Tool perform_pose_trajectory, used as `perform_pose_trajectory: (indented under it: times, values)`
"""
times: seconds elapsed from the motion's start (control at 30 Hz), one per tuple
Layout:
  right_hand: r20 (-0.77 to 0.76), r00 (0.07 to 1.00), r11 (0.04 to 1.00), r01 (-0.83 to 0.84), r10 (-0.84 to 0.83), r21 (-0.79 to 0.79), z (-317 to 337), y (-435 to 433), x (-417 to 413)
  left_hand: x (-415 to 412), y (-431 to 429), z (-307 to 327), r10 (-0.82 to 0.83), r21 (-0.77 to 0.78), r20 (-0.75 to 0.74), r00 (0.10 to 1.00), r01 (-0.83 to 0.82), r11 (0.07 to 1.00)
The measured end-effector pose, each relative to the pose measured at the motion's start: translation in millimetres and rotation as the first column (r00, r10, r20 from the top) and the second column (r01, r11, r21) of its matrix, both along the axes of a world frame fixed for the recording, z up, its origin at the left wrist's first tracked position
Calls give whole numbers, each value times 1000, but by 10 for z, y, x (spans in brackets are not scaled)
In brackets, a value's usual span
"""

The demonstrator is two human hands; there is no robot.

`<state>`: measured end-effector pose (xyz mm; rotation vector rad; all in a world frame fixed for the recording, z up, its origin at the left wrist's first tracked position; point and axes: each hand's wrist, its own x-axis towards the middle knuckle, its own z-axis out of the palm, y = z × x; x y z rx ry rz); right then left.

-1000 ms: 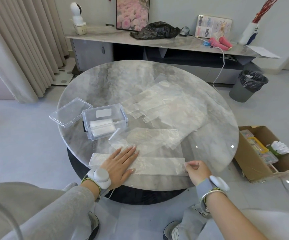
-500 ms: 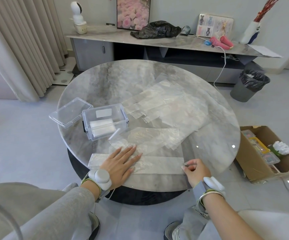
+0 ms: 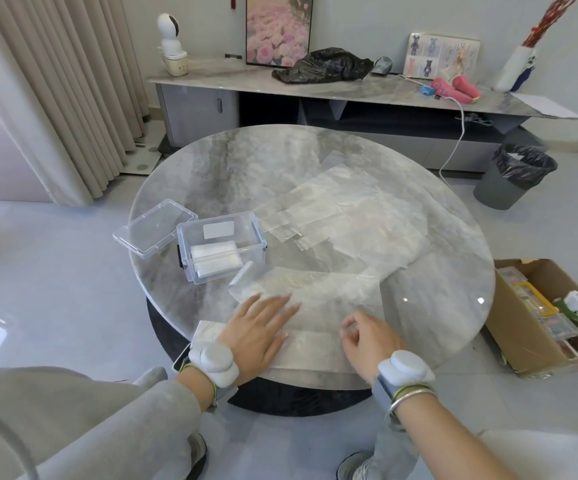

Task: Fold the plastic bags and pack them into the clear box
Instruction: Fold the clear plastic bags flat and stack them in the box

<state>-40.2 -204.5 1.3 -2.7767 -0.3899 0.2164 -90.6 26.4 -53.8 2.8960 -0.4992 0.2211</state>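
**A:** Where is the bag that's being worked on?

**B:** The long folded bag (image 3: 312, 348) lies flat along the near edge of the worktop (image 3: 211, 161), right under both hands. It is already narrowed into a strip but not yet shortened into a packet.

**A:** And the hands?

**B:** The left hand (image 3: 256, 337) lies on the strip's left part, fingers straight and spread, pressing it down. The right hand (image 3: 370, 341) is at the strip's right end with its fingers curled. It looks to be pinching that end between thumb and fingertips, though the blur there makes the pinch hard to confirm.

**A:** What has gone into the box?

**B:** The clear box (image 3: 221, 247) stands open beyond the left hand, a little to its left. A couple of white folded packets (image 3: 215, 261) lie on its floor, and most of its room is unfilled. Its lid (image 3: 156, 226) is off and lies farther left, just beside the box.

**A:** So what is left?

**B:** Most of it, I judge. Just beyond the fingertips of both hands a loose crumpled bag (image 3: 315, 289) lies spread out, one corner curling up near the box. Farther out, beyond the right hand, a heap of flat bags (image 3: 350, 223) overlaps across the middle of the worktop, none of them folded. They are clear and layered, so I cannot count them.

**A:** And the step in hand?

**B:** Probably folding this strip end over end. Then it goes into the box, the other bags follow, and the lid goes on last.
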Motion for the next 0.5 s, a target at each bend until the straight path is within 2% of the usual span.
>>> perform_pose_trajectory:
  times: [0.07,0.13,0.23,0.33,0.5]
  values:
    - [86,996,999,-32,30,20,75,0,247,205,39,165,65,-78,33,997,-62,995]
    - [123,987,993,-99,107,-69,123,2,502,402,100,321,88,-70,23,996,-87,994]
    - [62,968,942,-219,242,-254,99,72,767,640,161,385,82,73,-87,993,-75,994]
    - [1,945,910,-314,327,-270,50,206,868,756,188,363,125,217,-188,974,-83,973]
    - [-53,952,889,-301,302,-344,-12,308,1034,859,264,347,210,376,-164,964,-136,917]
